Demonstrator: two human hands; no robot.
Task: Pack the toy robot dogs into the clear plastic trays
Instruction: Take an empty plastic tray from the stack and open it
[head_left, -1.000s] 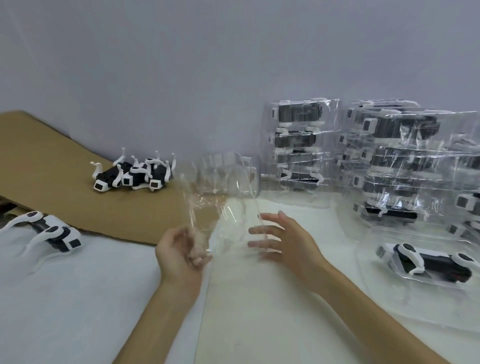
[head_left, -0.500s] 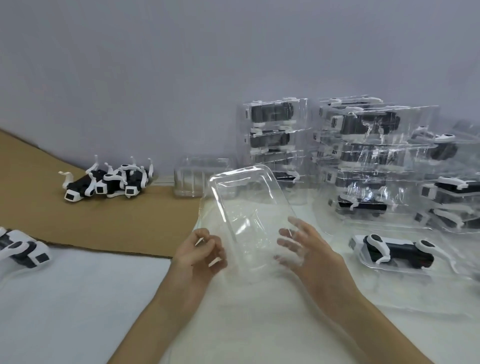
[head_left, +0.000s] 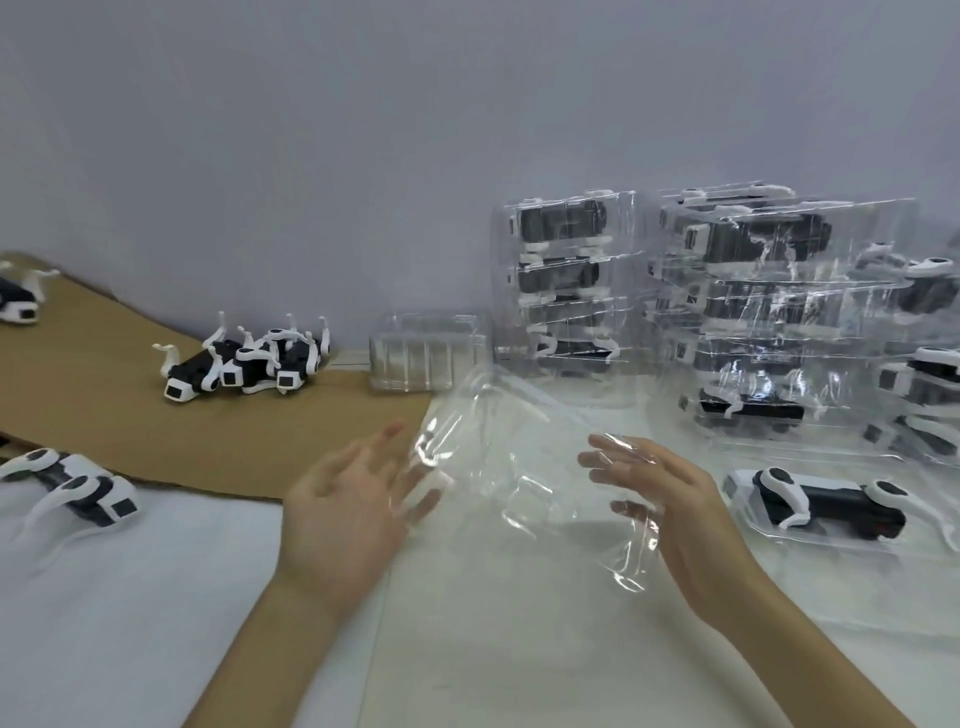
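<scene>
An empty clear plastic tray (head_left: 524, 467) lies flat on the white table between my hands. My left hand (head_left: 348, 504) is spread open at its left edge, fingertips under or against the plastic. My right hand (head_left: 670, 499) is open at its right edge, its fingers seen through the tray's rim. Three black-and-white toy robot dogs (head_left: 244, 364) lie clustered on the brown cardboard (head_left: 104, 410) at the back left. Another dog (head_left: 78, 483) lies at the left on the white surface. One dog (head_left: 826, 499) lies in an open tray at the right.
Stacks of packed clear trays (head_left: 566, 280) (head_left: 779, 322) stand against the wall at the back right. A stack of empty clear trays (head_left: 426, 353) sits by the wall behind my hands. One more dog (head_left: 18, 301) shows at the far left edge.
The tray was held up tilted between my hands; it has come down flat onto the table, and both hands have opened out beside it.
</scene>
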